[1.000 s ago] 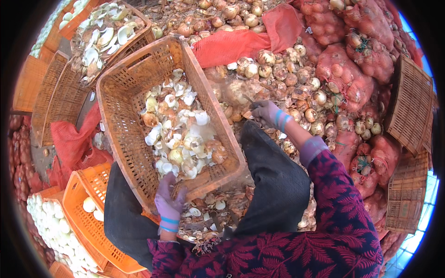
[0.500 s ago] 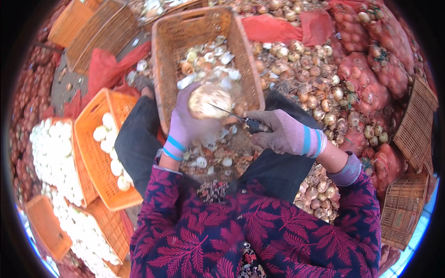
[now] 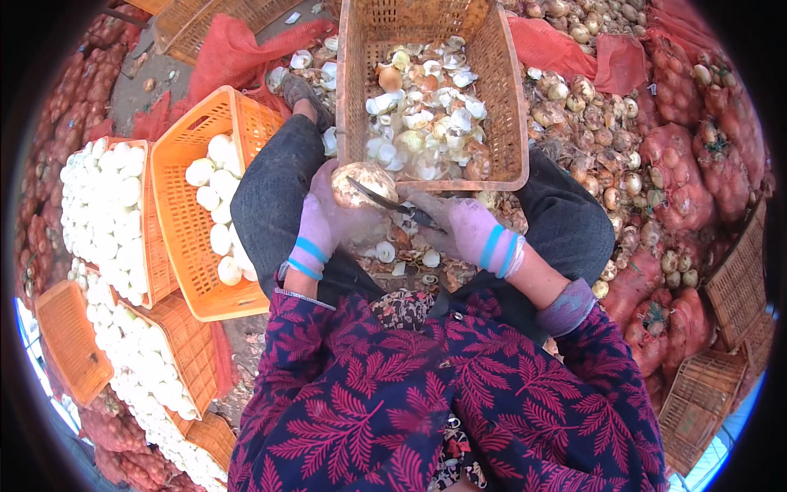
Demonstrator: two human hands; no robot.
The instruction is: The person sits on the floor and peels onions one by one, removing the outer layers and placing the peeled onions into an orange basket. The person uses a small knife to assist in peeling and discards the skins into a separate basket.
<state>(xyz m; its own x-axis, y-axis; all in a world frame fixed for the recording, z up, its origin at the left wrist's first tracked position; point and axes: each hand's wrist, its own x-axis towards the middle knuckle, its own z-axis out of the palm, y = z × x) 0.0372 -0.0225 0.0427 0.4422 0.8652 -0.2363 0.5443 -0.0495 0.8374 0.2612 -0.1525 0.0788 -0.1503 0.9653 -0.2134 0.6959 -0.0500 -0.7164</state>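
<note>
In its lilac work glove, my left hand [image 3: 325,215] is wrapped round the side of an onion [image 3: 361,185], pale with brownish patches of skin. My right hand [image 3: 455,220], gloved alike, grips the black handle of a knife [image 3: 379,197]. The blade lies across the onion's near right side; whether its edge bites into the flesh I cannot tell. Just beyond both hands is the near rim of an orange plastic crate [image 3: 443,185], with onion skins [image 3: 426,107] and peelings inside.
To the left an orange crate [image 3: 184,176] holds peeled white onions [image 3: 220,205], with fuller crates of peeled onions [image 3: 106,193] beyond it. Unpeeled onions [image 3: 590,139] cover the ground at right, beside red mesh sacks [image 3: 672,164]. Stacked crates [image 3: 709,394] stand at far right.
The knife's blade has come to lie across the onion, and my right hand has moved left, closer to my left hand. The whole view has shifted, so the crates sit elsewhere in it.
</note>
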